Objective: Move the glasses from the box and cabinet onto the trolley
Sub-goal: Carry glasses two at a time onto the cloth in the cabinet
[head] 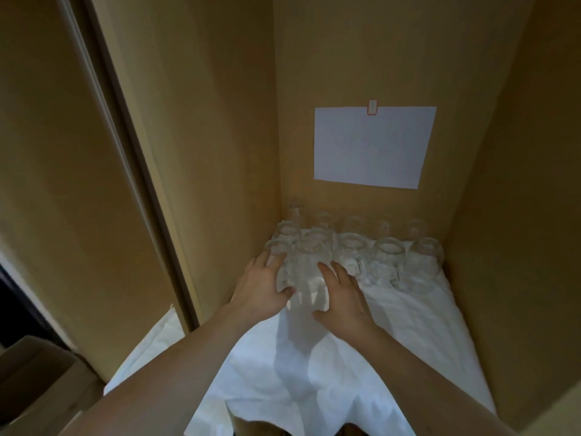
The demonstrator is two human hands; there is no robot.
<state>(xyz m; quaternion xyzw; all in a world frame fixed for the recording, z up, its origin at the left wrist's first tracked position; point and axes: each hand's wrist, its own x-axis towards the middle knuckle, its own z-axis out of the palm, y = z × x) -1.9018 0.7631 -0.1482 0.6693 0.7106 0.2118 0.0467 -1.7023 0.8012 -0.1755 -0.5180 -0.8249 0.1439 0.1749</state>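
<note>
Several clear glasses (385, 259) stand in rows on a white cloth (345, 357) at the back of a wooden cabinet (204, 152). Both my arms reach in. My left hand (262, 286) wraps a glass at the left end of the front row (279, 247), fingers behind it and thumb in front. My right hand (344, 294) holds the nearest glass (306, 278), which stands between my two hands, with its fingers on the right side and its thumb low in front. The trolley is out of view.
A white paper sheet (372, 146) is clipped to the cabinet's back wall. The cabinet's side walls close in left and right. A sliding door edge (125, 152) runs down the left. A cardboard box (37, 382) sits at the lower left.
</note>
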